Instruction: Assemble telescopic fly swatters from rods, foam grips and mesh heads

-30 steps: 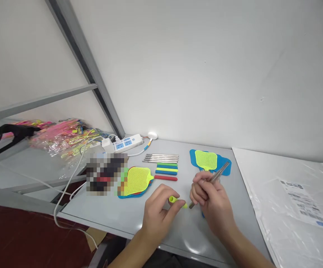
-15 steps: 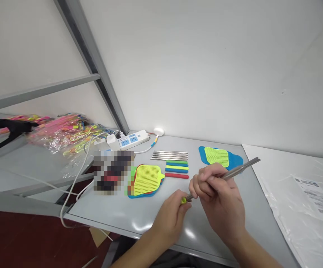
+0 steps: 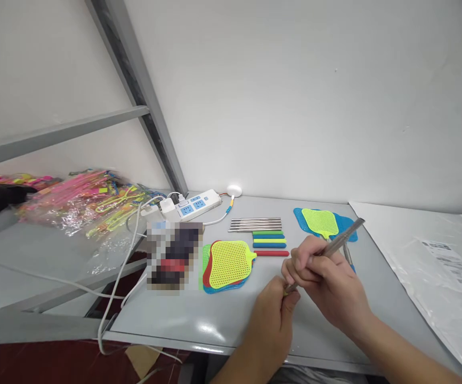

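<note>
Metal rod (image 3: 345, 237), held aloft over the desk (image 3: 215, 314), right hand (image 3: 330, 280) curled around and clamped on it! One rod or several bunched together? Cannot tell. Long axis on a clear slant: near-left end low, far-right end high and jutting well clear of the fist. Aimed down and leftward, straight at the left hand (image 3: 271, 317).

And look at that meeting point! Low tip right at the left thumb and forefinger, pinched together over a yellow piece (image 3: 285, 292), only a sliver showing. Tip inside it, against it or just beside it? Too well covered to call. Left hand plainly the nearer to that sliver, on the near-left side of the right grip, with next to no gap between the two sets of fingers. Direction of the yellow piece, and its long axis: hidden, no reading possible.

Farther off, left of the right hand: loose rods (image 3: 256, 224) side by side, long axes left to right. Just nearer, coloured handles (image 3: 268, 241) on much the same line. Nearer again, a red handle (image 3: 271, 253), also lengthwise left to right.
</note>
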The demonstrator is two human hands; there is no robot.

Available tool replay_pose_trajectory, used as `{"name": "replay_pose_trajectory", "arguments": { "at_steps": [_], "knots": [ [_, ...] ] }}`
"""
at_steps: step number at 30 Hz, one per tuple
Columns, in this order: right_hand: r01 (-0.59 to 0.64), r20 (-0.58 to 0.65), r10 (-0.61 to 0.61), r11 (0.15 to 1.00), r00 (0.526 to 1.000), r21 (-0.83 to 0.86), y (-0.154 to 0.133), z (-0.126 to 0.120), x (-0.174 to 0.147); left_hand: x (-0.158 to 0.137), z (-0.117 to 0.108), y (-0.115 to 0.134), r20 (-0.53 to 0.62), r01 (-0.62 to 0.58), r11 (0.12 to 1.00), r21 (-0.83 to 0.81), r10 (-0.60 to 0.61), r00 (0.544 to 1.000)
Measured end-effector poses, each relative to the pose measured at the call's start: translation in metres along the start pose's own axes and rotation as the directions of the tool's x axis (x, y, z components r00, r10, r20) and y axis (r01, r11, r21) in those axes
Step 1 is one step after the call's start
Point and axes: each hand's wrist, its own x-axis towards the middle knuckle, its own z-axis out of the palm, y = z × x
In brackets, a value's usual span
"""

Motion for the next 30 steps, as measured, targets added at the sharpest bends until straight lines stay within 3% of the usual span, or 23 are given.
{"name": "replay_pose_trajectory", "arguments": {
  "at_steps": [4,10,14,20,23,27,30],
  "knots": [
    [-0.005,0.017,0.005,1.000,1.000,-0.022,0.007,-0.008,-0.003,0.001,0.001,0.000,-0.026,-0.011,0.997,0.073,0.013,1.000],
    [-0.023,0.092,0.059,0.935,0.994,-0.353,-0.002,-0.015,-0.014,0.001,0.004,0.002,-0.043,-0.058,0.997,0.041,0.060,0.997],
    [0.086,0.040,-0.079,0.970,0.996,-0.227,-0.019,-0.004,-0.014,-0.003,0.006,-0.002,-0.038,-0.022,0.991,0.130,0.027,0.999],
    [0.115,0.009,-0.115,0.976,0.993,-0.183,-0.014,0.018,-0.011,-0.006,0.006,0.002,-0.036,-0.011,0.995,0.104,0.015,0.999],
    [0.121,0.020,-0.119,0.979,0.993,-0.165,-0.007,0.024,-0.009,-0.007,0.008,0.004,-0.047,-0.014,1.000,0.026,0.015,0.999],
    [0.111,0.088,-0.096,0.977,0.991,-0.182,-0.002,0.028,-0.011,-0.011,0.016,-0.001,-0.072,0.078,0.969,-0.235,-0.097,0.993],
    [0.087,0.110,-0.069,0.981,0.992,-0.176,-0.001,0.028,-0.012,-0.012,0.022,-0.005,-0.090,0.125,0.931,-0.344,-0.165,0.982]
  ]
}}
